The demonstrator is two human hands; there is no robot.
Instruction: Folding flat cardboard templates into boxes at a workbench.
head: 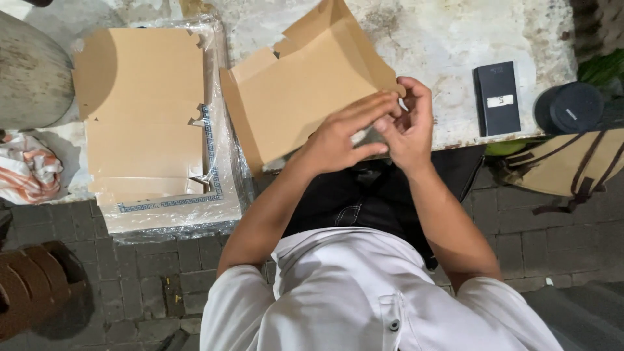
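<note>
A brown cardboard box blank, partly folded, lies tilted on the white worn table. My left hand rests on its lower right part, fingers stretched toward the corner. My right hand pinches the box's right corner flap between thumb and fingers. Both hands meet at that corner, which they partly hide.
A stack of flat cardboard blanks in clear plastic wrap lies at the left. A dark slim box and a black round speaker sit at the right. A tan bag hangs below; brick paving underfoot.
</note>
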